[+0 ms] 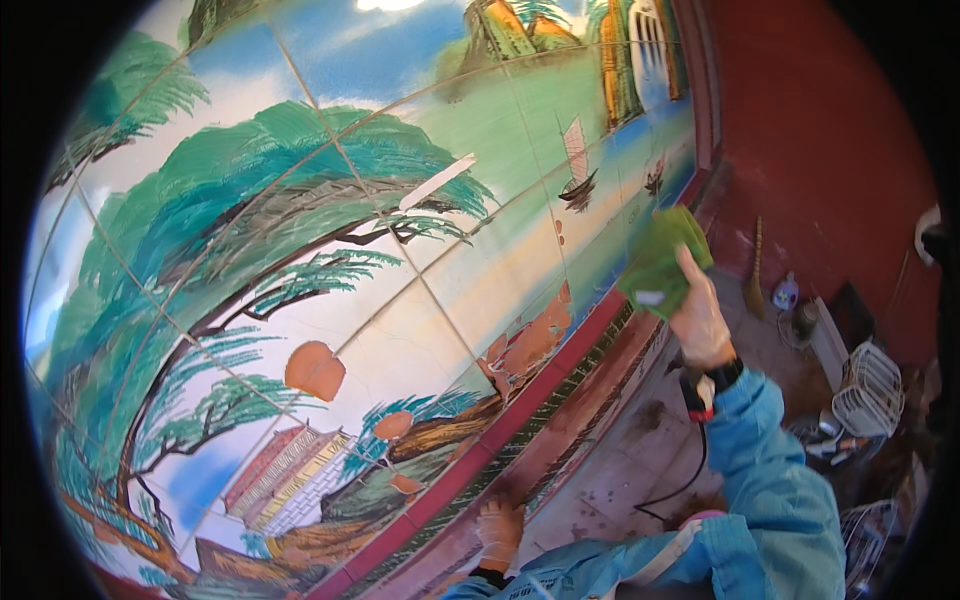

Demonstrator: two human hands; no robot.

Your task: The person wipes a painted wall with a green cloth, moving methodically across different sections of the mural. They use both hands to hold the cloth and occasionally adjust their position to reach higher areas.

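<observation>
My right hand (702, 318) is closed on a green cloth (662, 255), pressed against the lower right part of a painted tile wall (450, 330). A dark band with a small device circles that wrist, and a black cable hangs from it. Lower down, my left hand (499, 530) rests with its fingers laid on the dark reddish ledge (560, 465) below the painting; it holds nothing that I can see. Blue sleeves cover both arms. The mural shows pine trees, a walled building, boats and water, with several reddish-brown patches where the surface has chipped off.
A red wall (820, 120) meets the mural's border at the right. Along its foot stand a broom (757, 270), a bottle with purple liquid (786, 293) and a white wire basket (870, 390). Other clutter lies by the basket on the paved floor (640, 430).
</observation>
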